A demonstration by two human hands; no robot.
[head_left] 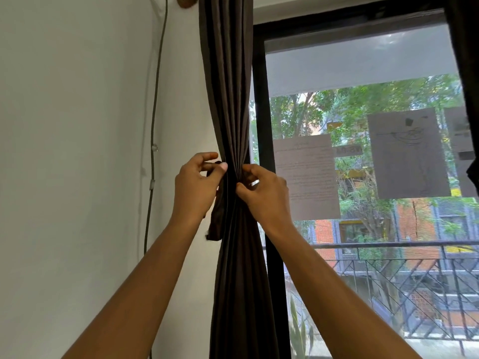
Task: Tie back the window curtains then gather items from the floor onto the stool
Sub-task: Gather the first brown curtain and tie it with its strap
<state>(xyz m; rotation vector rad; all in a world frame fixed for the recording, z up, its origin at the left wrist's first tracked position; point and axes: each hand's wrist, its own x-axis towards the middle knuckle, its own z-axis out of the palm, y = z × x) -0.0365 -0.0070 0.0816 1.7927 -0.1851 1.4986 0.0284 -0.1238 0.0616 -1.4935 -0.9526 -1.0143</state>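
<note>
**Desk:** Where was the curtain when you paused?

**Me:** The curtain (228, 99) hung as one dark bundle, its long axis straight up and down, squeezed to a narrow waist at mid-height.

**Desk:** And the tie?

**Me:** The tie-back (215, 221) was a strip of the same dark cloth on the curtain's left edge. Its loose tail dangled just below the waist, touching the folds.

**Desk:** Your hands?

**Me:** My left hand (195, 185) was at the curtain's left side, its grip pinching the tie-back's upper end between thumb and fingers. My right hand (267, 195) was at the curtain's right side, level with the left, its grip curled into the gathered folds and pinching them. I could not tell whether it also held the tie's other end, because the cloth hid it.

**Desk:** What did the next move turn on?

**Me:** As I judged it, the tie had to run across the bundle, at right angles to its long axis, and the free length was on the left. The left hand was nearer, so it would carry the strip round while the right held the folds bunched.

**Desk:** Surroundings?

**Me:** The window frame (259, 112) touched the curtain's right side, and a wall cable (155, 99) ran well to its left. The floor and stool were out of view.
</note>
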